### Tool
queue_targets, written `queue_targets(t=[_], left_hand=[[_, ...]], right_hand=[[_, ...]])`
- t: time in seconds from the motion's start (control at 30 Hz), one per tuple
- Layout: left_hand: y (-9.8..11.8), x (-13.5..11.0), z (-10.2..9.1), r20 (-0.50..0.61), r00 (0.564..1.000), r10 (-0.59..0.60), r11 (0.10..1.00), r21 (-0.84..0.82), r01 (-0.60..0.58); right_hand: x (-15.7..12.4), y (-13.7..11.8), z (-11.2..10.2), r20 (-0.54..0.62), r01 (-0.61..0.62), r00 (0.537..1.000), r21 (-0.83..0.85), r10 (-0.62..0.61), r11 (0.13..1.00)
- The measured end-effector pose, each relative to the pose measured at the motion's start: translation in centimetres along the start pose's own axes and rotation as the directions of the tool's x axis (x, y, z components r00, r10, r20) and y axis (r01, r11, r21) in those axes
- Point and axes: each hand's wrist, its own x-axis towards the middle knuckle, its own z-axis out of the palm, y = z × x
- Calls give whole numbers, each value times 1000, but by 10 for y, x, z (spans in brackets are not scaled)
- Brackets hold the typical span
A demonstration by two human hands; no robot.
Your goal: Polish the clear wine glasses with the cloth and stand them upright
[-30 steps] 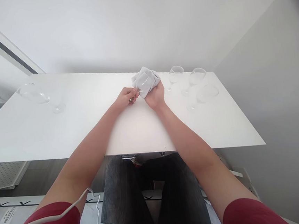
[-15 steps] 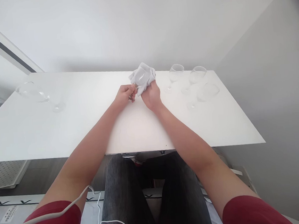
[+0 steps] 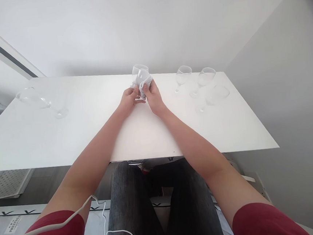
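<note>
A clear wine glass [image 3: 140, 69] is held upright over the far middle of the white table [image 3: 144, 133], its bowl showing above my fingers. My left hand [image 3: 129, 98] is closed around the low part of this glass, at the stem or foot, which the fingers partly hide. With my right hand [image 3: 154, 97] I press a white cloth [image 3: 145, 82] against the outside of the bowl, the thumb in front. Part of the cloth also shows at the left side of the bowl.
Several more wine glasses are on the table. Two stand at the right, a near one [image 3: 206, 77] and one farther left [image 3: 183, 75]. Another glass [image 3: 217, 95] is beside them. At the far left is one more glass [image 3: 34, 98]. A wall runs behind the table.
The cloth was spread around the bowl; now it is bunched lower and the rim is exposed. My right hand has come round from beneath and moved slightly left.
</note>
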Motion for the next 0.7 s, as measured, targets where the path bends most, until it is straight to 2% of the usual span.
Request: queue_targets(t=[0.17,0.27,0.37,0.47,0.53,0.63,0.7], left_hand=[[1,2,1,-66,997,35,999,-10,-36],[8,0,1,-45,994,97,995,14,-97],[18,-4,-1,-32,989,147,989,-18,-147],[25,-6,-2,-85,980,182,982,-34,-186],[25,-6,-3,-120,968,222,974,-12,-225],[22,-4,-2,-145,950,277,960,1,-280],[21,-4,-2,-149,949,279,959,-5,-283]], right_hand=[[2,0,-2,3,89,996,-94,-89,992],[5,1,-5,-16,89,996,-114,-92,989],[5,4,-7,69,-30,997,-67,35,997],[2,8,-3,244,-177,954,-8,174,984],[-1,10,1,200,-143,969,-20,144,990],[-4,11,8,2,-14,1000,-106,15,994],[-5,9,9,-4,-19,1000,-115,19,993]])
